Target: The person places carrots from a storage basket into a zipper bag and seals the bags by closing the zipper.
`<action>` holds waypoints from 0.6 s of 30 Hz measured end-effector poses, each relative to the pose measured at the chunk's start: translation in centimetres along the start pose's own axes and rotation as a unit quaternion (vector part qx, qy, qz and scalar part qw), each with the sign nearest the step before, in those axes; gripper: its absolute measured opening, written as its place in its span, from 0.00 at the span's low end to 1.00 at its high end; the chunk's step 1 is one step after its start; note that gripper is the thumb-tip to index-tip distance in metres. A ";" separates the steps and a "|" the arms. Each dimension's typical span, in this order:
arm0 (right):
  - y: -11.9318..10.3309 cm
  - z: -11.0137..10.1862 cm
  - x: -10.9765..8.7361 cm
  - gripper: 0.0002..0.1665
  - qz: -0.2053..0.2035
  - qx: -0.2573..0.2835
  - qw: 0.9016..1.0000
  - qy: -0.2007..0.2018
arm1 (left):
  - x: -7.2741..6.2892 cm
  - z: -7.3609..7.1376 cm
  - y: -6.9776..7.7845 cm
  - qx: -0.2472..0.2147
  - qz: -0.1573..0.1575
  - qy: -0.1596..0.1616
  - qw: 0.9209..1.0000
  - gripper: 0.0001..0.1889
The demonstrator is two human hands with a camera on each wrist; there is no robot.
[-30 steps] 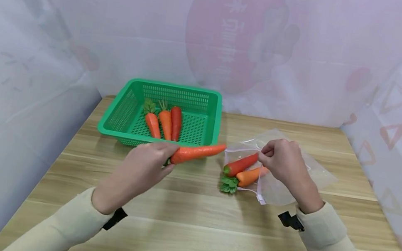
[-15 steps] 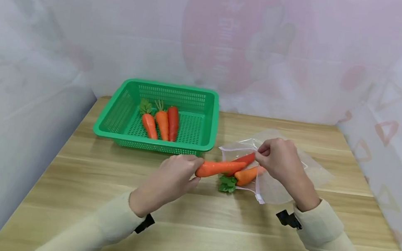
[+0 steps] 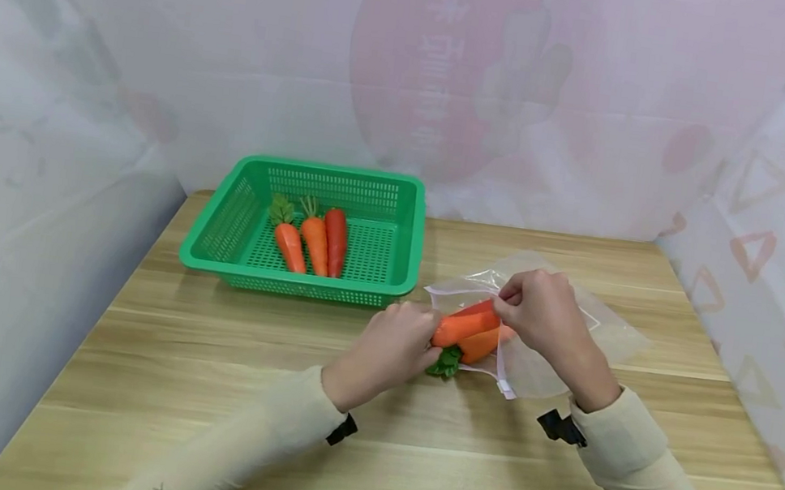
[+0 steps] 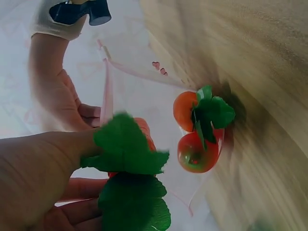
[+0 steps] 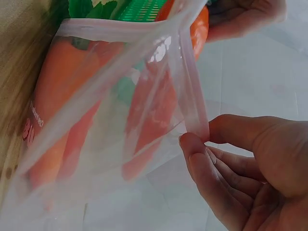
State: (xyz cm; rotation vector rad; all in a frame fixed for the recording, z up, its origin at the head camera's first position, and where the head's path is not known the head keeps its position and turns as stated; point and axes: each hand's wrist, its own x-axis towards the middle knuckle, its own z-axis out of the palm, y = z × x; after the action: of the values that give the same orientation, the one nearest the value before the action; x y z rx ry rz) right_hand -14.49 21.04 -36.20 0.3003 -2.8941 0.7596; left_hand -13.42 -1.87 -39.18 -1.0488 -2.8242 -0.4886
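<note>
1. Taking 12 o'clock as straight away from the person in the head view, the held carrot (image 3: 463,327) reaches from the left hand (image 3: 390,351) toward about 2 o'clock, its long axis along that line.
2. The mouth of the clear bag (image 3: 538,373) faces roughly 9 o'clock, toward that carrot. In the right wrist view the tapering end shows through the film and seems to be inside the mouth; how deep is hard to judge.
3. The left hand's grip is curled round the carrot at its leafy end. The right hand (image 3: 541,316), between 2 and 3 o'clock from the left, pinches the bag's rim (image 5: 197,108) between thumb and finger, just beside the carrot's forward part.
4. The held carrot is orange and glossy, with broad, lobed green leaves (image 4: 130,149) at the gripped end.
5. A red carrot (image 4: 198,154) with a smooth green top and an orange carrot (image 4: 184,109) with a leafy top lie side by side in the bag, tops toward the mouth.
6. On the tabletop (image 3: 365,470), between 10 and 11 o'clock from the left hand, a green basket (image 3: 417,240) holds three more carrots (image 3: 315,244), two orange and one red.
</note>
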 end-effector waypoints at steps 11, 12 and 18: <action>0.0 -0.1 -0.1 0.06 -0.008 0.000 1.000 0.000 | 2.9 2.5 0.6 0.008 0.001 0.020 1.000 0.09; 0.0 -0.2 -0.1 0.06 -0.008 0.000 1.000 0.000 | 3.1 2.8 0.6 0.003 -0.002 0.020 1.000 0.09; -0.1 -0.2 -0.2 0.06 -0.002 0.007 1.000 -0.006 | 4.0 4.0 1.3 -0.024 -0.024 0.020 0.999 0.10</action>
State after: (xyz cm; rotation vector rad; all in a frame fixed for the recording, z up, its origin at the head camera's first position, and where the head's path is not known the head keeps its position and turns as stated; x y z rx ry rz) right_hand -14.28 21.13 -36.00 0.3121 -2.9006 0.7797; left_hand -15.53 2.84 -41.89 -0.9702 -2.8208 -0.5779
